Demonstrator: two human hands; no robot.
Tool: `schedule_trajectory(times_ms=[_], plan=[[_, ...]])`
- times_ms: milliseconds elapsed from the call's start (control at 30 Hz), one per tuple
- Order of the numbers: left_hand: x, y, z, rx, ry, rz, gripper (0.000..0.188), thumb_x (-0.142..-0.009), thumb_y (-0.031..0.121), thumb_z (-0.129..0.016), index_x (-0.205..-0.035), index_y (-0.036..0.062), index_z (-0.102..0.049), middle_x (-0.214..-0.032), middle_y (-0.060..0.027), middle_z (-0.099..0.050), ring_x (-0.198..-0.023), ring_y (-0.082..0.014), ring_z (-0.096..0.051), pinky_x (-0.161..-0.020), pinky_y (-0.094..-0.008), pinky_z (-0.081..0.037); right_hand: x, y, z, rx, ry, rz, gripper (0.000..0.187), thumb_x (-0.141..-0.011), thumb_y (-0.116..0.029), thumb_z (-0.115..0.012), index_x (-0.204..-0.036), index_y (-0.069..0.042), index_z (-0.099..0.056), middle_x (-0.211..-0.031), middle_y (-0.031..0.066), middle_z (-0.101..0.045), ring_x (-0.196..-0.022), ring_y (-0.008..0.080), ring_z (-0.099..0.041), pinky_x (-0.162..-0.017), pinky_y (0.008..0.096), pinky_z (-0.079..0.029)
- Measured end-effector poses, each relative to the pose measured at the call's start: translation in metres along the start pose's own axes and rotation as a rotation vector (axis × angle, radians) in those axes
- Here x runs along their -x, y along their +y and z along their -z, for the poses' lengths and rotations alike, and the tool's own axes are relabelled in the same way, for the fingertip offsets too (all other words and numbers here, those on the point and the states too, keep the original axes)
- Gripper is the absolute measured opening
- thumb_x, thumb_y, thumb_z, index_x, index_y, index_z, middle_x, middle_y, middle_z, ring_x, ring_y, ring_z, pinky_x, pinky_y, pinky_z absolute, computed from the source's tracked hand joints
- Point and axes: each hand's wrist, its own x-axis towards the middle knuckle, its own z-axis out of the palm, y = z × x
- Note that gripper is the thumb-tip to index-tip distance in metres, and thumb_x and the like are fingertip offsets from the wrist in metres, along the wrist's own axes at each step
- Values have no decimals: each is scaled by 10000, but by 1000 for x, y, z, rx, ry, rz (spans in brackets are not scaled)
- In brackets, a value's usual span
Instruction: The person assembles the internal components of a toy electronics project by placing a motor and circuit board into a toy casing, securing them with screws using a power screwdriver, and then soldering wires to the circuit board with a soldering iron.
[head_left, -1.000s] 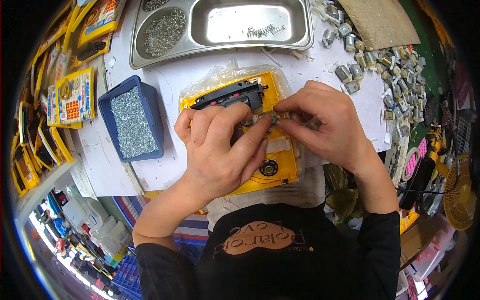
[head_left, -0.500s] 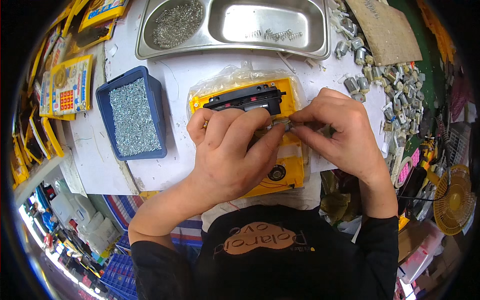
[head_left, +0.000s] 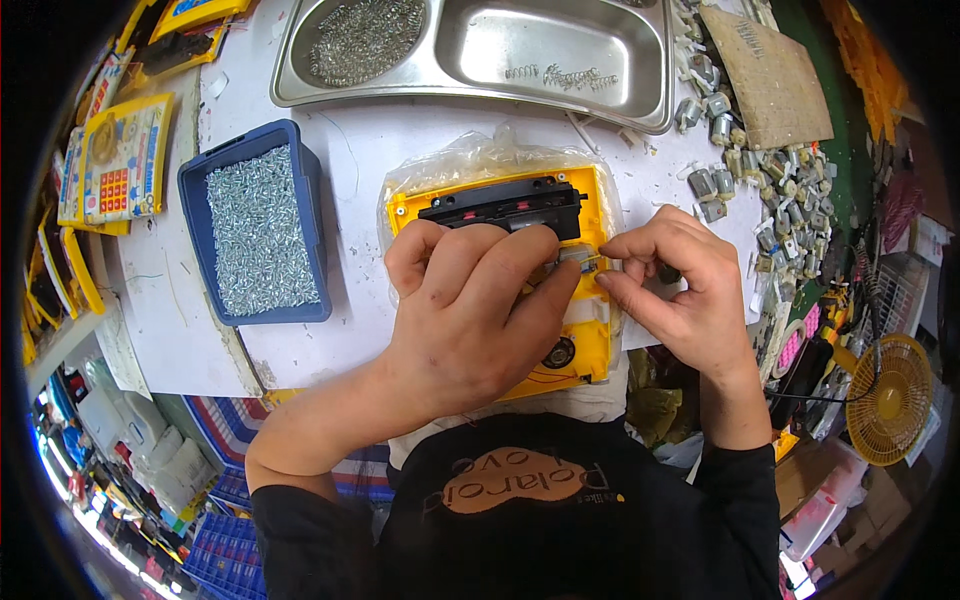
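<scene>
A yellow plastic housing [head_left: 598,190] lies on a clear plastic bag in front of me, with a long black mechanism [head_left: 500,207] across its upper part. My left hand [head_left: 470,310] rests over the housing, fingers curled. Its thumb and forefinger close round a small silver part [head_left: 577,254] that looks like a motor; the fingers cover part of it. At the housing's right edge is my right hand [head_left: 680,275], its thumb and forefinger apart beside the silver part's end. A round black speaker-like piece [head_left: 560,352] shows below my left hand, with thin wires near it.
A blue bin [head_left: 320,250] of screws stands on the left. Behind is a steel tray [head_left: 430,75] holding springs. Loose small motors [head_left: 720,130] lie at the right, near a brown board [head_left: 770,75]. Yellow toy-like housings [head_left: 125,160] are stacked far left; a yellow fan [head_left: 888,400] stands right.
My right thumb and forefinger have parted and drawn slightly right, off the silver part's end. My left hand stays on the housing. The whole view has shifted a little.
</scene>
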Motion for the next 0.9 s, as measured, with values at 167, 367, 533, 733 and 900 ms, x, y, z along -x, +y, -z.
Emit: schedule_trajectory(times_ms=[167, 367, 533, 733, 900], plan=[[1, -1, 0, 11, 2, -4, 410, -662, 169, -797, -1069, 167, -747, -1075, 1, -543, -966, -194, -510, -860, -393, -333, 3, 1, 0, -17, 8, 31, 232, -711, 16, -791, -924, -23, -705, -646, 21, -585, -630, 181, -550, -587, 306, -445], [-3, 4, 1, -8, 23, 91, 356, -678, 171, -811, -1027, 158, -739, -1037, -9, -529, -956, -203, -510, -862, -392, -336, 23, 7, 13, -84, 131, -50, 287, -756, 28, -781, -1035, 8, -718, -742, 26, -620, -663, 108, -555, -589, 253, -429], [-11, 5, 2, 18, -3, 99, 224, -700, 144, -792, -905, 137, -701, -1031, -13, -541, -960, -217, -519, -881, -407, -318, 102, 48, 70, -247, 731, -361, 250, -937, -28, -649, -1181, 27, -642, -791, 31, -606, -712, 101, -576, -656, 244, -475], [-15, 5, 2, 40, 4, 95, 148, -719, 137, -767, -832, 128, -673, -1026, -26, -545, -984, -239, -512, -893, -439, -294, 236, 123, 175, -723, 1255, -462, 312, -1015, -224, -605, -1216, 9, -557, -1025, 76, -635, -811, 156, -563, -714, 285, -502], [-19, 10, 2, -10, -10, 72, 164, -743, 135, -793, -884, 115, -712, -1016, -50, -571, -956, -240, -534, -877, -396, -332, 245, 172, 237, -686, 1309, -273, 291, -1011, -260, -629, -1133, 1, -587, -1006, 84, -621, -765, 150, -541, -708, 303, -489]])
